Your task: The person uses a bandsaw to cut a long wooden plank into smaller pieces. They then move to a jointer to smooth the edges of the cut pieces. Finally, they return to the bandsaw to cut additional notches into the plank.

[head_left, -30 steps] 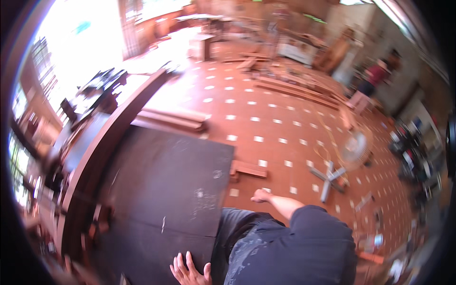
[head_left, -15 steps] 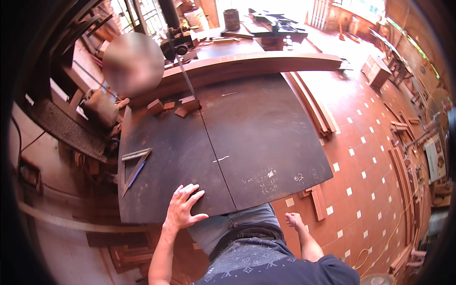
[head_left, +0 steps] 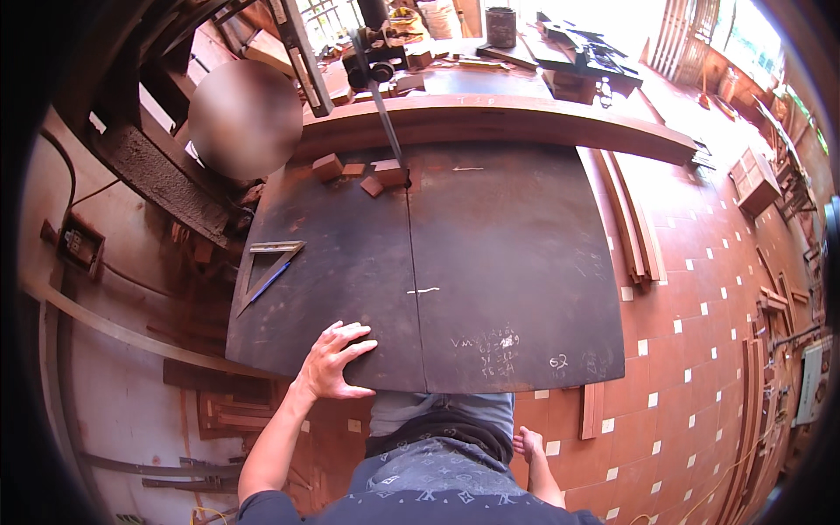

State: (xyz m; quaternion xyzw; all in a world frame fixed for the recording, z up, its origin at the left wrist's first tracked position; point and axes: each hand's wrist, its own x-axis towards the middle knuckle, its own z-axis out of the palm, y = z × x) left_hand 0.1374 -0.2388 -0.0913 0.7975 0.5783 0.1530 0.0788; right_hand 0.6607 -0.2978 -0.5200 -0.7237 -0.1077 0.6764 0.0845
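Note:
My left hand [head_left: 337, 361] rests open on the near edge of the dark saw table [head_left: 516, 254], fingers spread and thumb apart. Down at my right side, beyond the table edge, my right hand [head_left: 527, 443] hangs with its fingers curled and nothing visible in them. Ahead of my left hand lie a metal set square [head_left: 248, 289] and a blue pen [head_left: 269, 283] along its slanted side. The band saw blade [head_left: 386, 122] meets the table at the far end of its slot, touching or close to a small wood block [head_left: 389, 172].
A long wooden beam [head_left: 490, 122] spans the table's far side. Small offcuts [head_left: 328, 167] lie near the blade. Long boards [head_left: 626, 219] stand off the table's right side, above the tiled floor [head_left: 691, 350]. Behind the saw frame [head_left: 162, 184] a person is partly visible, blurred.
My view has shifted, so the table and tools sit further right in it. My left hand stays on the table edge; my right hand hangs lower and closer to my body.

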